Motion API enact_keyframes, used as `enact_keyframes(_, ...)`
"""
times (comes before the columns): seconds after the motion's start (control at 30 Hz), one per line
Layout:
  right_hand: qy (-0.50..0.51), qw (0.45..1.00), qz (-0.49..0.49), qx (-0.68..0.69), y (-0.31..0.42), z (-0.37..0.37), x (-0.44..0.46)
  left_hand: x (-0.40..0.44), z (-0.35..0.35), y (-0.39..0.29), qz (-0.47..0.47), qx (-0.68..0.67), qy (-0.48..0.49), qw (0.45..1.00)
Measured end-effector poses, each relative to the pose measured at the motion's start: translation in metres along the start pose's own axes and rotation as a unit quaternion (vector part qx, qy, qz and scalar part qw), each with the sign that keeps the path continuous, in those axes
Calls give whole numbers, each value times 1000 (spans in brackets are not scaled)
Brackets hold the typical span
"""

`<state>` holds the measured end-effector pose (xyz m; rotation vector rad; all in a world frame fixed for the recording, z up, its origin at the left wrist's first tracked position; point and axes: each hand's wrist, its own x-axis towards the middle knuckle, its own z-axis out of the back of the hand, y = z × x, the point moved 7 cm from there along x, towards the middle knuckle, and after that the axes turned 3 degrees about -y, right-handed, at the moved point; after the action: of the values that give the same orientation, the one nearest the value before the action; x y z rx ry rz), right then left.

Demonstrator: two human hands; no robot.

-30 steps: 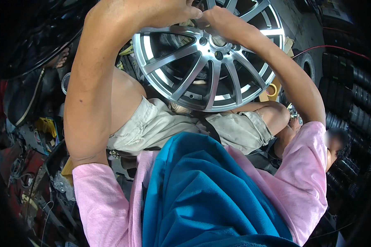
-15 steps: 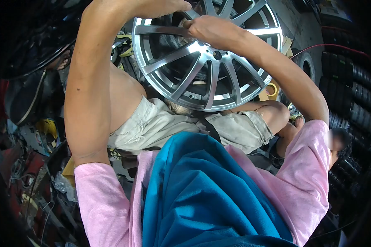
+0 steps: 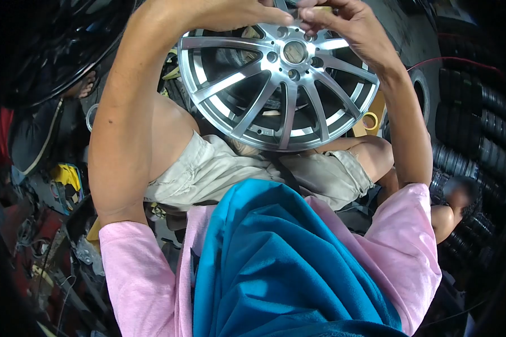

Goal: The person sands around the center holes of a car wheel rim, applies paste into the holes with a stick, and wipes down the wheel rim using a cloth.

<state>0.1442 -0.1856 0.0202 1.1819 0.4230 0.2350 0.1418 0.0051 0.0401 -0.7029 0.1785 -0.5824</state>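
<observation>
A silver multi-spoke wheel rim (image 3: 289,78) lies face up above my lap, tilted slightly toward me. Over its far part, my left hand (image 3: 244,14) reaches in with the thumb stretched out; nothing shows in its grip, and the frame's top edge cuts off some fingers. Close to that thumb, my right hand (image 3: 348,22) is closed in a pinch on a small yellowish piece (image 3: 324,9), too little of which shows to name. Both hands are above the rim's centre hole and bolt holes.
A yellow tape roll (image 3: 370,120) is beside the rim's right edge. Stacked tyres (image 3: 478,123) line the right side, where another person (image 3: 447,216) is partly seen. A red hose (image 3: 461,60) crosses behind. Tools and clutter cover the floor at left, near another person's foot (image 3: 87,84).
My right hand has lifted off the rim's centre and moved up and right, now pinching a yellowish piece. My left hand has shifted right toward it. The rim's centre is uncovered.
</observation>
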Motion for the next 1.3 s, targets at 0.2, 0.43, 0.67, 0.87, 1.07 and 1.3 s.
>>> enact_keyframes(0.2, -51, 995, 84, 29, 38, 3, -21, -4, 16, -37, -38, -142, -7, 989)
enact_keyframes(0.43, -126, 793, 378, -461, 88, -15, -59, 2, 3, -36, 65, -132, 37, 988)
enact_keyframes(0.67, -103, 858, 290, -410, 42, -3, -50, -5, 26, -26, 209, -127, -30, 969)
enact_keyframes(0.87, -7, 918, 146, -367, -73, 7, -28, -13, 42, -19, 96, -79, -125, 984)
enact_keyframes(1.07, 22, 922, 97, -374, -111, -2, -13, -14, 36, -10, -2, 0, -149, 989)
enact_keyframes(1.3, 29, 936, 105, -335, -110, -6, -6, -13, 30, -8, 100, 23, -62, 993)
